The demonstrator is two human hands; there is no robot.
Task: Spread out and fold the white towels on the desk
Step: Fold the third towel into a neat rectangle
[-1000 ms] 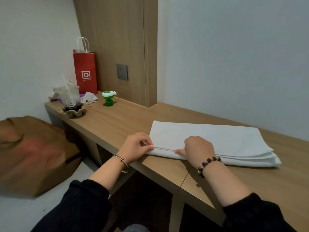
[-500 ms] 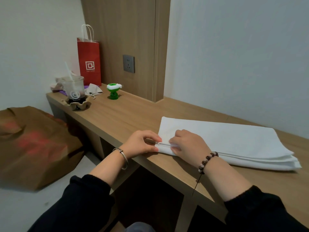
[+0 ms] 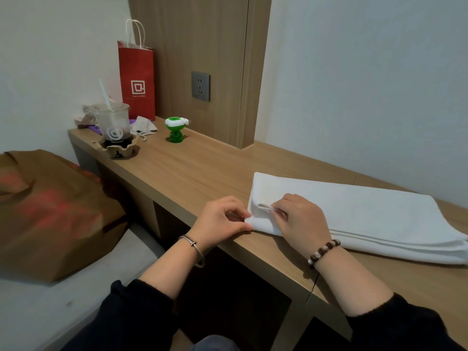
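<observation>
— Towel (image 3: 354, 211) first: where does it lie?
— On the desk (image 3: 197, 173), along the near edge to the right, folded flat in several layers. Both hands are at its left end.
— Which step do you make this?
— The opening-out, I'd judge. It is a folded stack, with nothing spread yet.
— And the grips?
— The left hand (image 3: 222, 219) has thumb and forefinger closed together on the near left corner, right at the desk's edge. The right hand (image 3: 301, 219) is curled, knuckles up, fingertips pinched on a hemmed edge of the upper layer, which stands a little off the rest.
— One layer or more?
— Hard to say; the fingers hide it.
— What next, then?
— Probably peeling that layer up and away, with the left holding the corner down, toward the bare wood on the left.
</observation>
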